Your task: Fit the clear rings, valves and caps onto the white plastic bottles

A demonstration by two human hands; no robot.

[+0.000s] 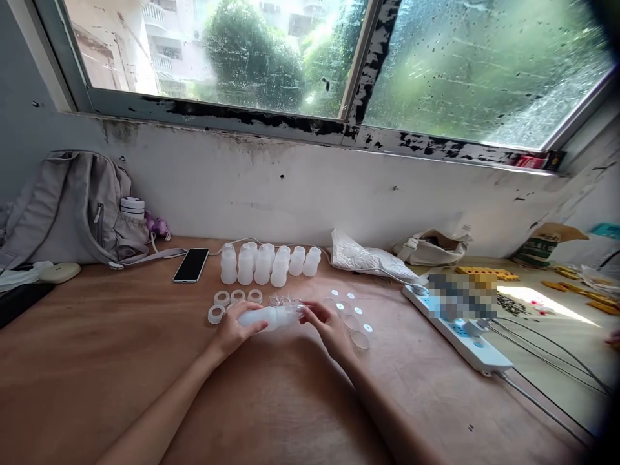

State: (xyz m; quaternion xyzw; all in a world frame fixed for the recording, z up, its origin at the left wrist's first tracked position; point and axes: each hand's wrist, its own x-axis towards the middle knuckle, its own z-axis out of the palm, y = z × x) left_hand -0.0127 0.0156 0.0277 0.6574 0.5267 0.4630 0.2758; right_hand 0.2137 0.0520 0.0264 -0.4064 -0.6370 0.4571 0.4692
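My left hand (233,333) is wrapped round a frosted white plastic bottle (271,318), which lies on its side just above the table with its mouth to the right. At that mouth, the fingers of my right hand (330,327) pinch a small clear piece (297,308); its exact shape is hard to make out. Behind the bottle stand small clear teat-like pieces (275,300). White screw rings (216,314) are grouped to the left. On the right lie small white discs (358,310) and clear round caps (360,340). Several similar bottles (264,265) stand upright at the back.
A phone (190,266) and a grey backpack (72,206) are at the back left. A white plastic packet (365,258) and a beige pouch (431,248) lie near the wall. A power strip (460,336) with cables runs along the right.
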